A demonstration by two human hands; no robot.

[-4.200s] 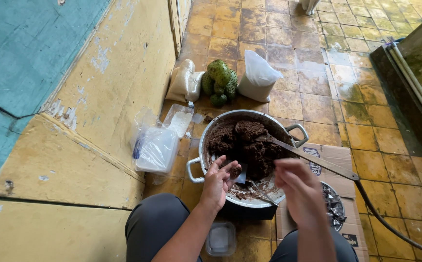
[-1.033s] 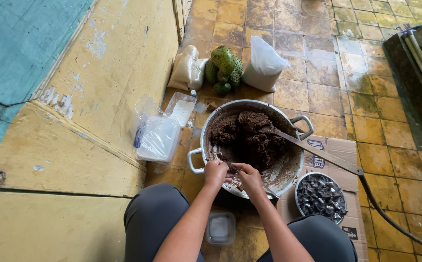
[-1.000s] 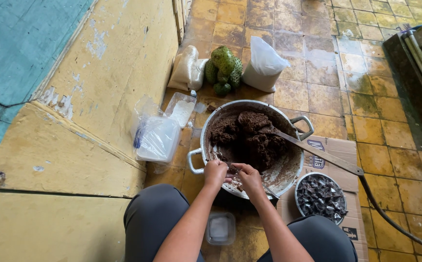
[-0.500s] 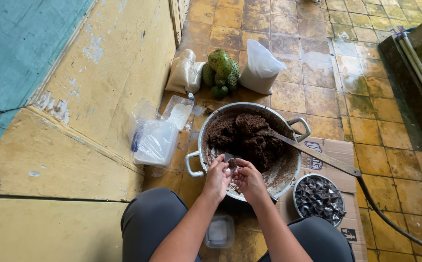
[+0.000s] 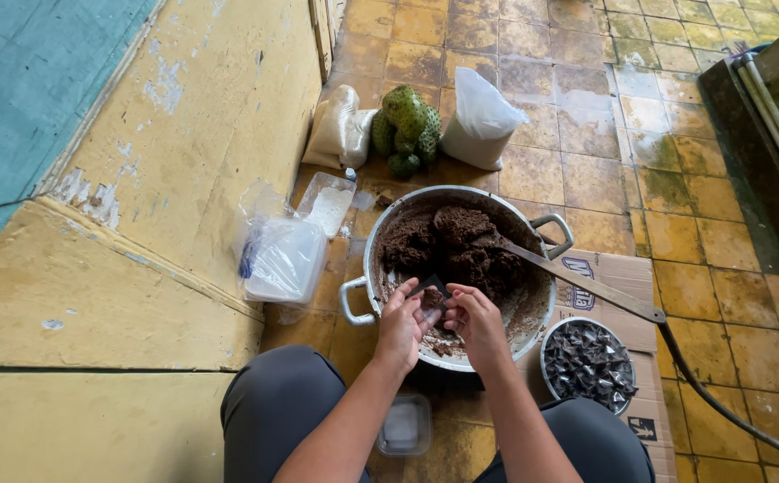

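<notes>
Brown lump (image 5: 431,298) between both hands' fingertips

Two bare forearms reach up from the bottom edge, with no sleeves, watch or bracelet showing on them. The left hand (image 5: 402,324) and the right hand (image 5: 477,324) wear no gloves or rings — fingers uncovered throughout. Both legs are clad in plain dark grey trousers — smooth cloth, snug over the knees.

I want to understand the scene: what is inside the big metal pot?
The pot holds a dark brown paste and a wooden paddle. The paste and hands cover most of its bottom.
</notes>
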